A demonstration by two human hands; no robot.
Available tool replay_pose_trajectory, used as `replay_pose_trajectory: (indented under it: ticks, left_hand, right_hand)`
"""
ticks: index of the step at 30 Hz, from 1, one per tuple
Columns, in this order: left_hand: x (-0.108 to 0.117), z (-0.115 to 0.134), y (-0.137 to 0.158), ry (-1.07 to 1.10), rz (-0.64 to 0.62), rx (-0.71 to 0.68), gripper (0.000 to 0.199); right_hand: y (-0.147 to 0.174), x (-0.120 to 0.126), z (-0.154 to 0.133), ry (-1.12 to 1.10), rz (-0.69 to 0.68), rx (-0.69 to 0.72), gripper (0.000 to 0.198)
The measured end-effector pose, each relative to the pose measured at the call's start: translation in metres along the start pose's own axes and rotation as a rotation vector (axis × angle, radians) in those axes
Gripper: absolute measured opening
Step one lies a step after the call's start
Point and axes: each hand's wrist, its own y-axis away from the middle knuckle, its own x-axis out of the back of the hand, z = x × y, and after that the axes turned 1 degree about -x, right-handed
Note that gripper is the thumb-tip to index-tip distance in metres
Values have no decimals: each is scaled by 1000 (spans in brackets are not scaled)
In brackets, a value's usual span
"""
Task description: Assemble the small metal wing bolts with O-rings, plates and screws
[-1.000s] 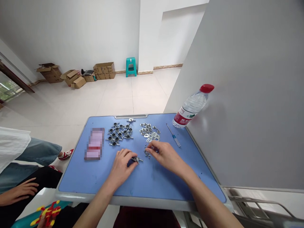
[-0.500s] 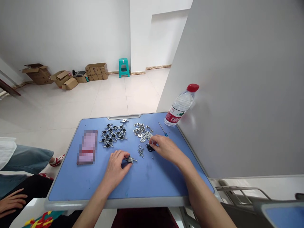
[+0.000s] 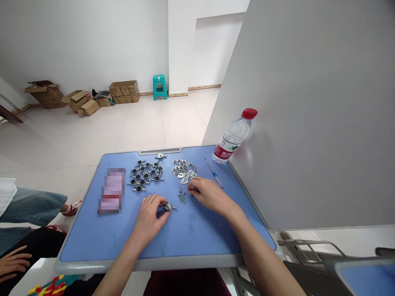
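Observation:
My left hand (image 3: 152, 211) rests on the blue table, thumb and fingers closed on a small metal fitting (image 3: 168, 207) with thin arms sticking out. My right hand (image 3: 209, 194) is bent down over a spot right of the small screws (image 3: 182, 196), its fingertips pinched together. Whatever lies between them is hidden, and the hand covers most of the small black parts there. Just beyond its fingers lie flat metal plates (image 3: 187, 176) and a heap of metal hook-shaped pieces (image 3: 182, 165). Several similar fittings with black round centres (image 3: 146, 176) form a group farther left.
A screwdriver (image 3: 214, 172) with a blue handle lies right of the plates. A red-capped water bottle (image 3: 232, 139) stands at the far right corner, beside a grey partition (image 3: 308, 123). A blurred purple item (image 3: 111, 191) lies at the left. Another person's hand (image 3: 14, 263) shows at lower left.
My right hand has moved slightly left and down over the black parts, now mostly covering them; the screwdriver's handle has come into view. My left hand keeps hold of the metal fitting.

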Motion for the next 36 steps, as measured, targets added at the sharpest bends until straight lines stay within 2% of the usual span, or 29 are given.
replay_pose_trajectory:
  ticks: [7,14,22,27,30,36]
  left_hand:
    - [1,1,-1,-2,7,-5,12]
    - [0,0,-1,16,-6,5,12]
    - [1,1,-1,19,-6,13,14]
    - [2,3,-2,26,-6,22,15]
    - [2,3,-2,24,-1,17,15]
    - [3,3,-1,24,-11,21,14]
  right_hand:
    - [0,4,11,101,39,-148,14]
    - [-3,-6,14,157,-15,-94,17]
    - [-3,-6,14,182,-23,-128,17]
    - [-4,-3,6,116,14,-120,7]
    - [-5,-5,2,136,-23,-151,3]
    - [-8,-9,3,125,-53,-162,10]
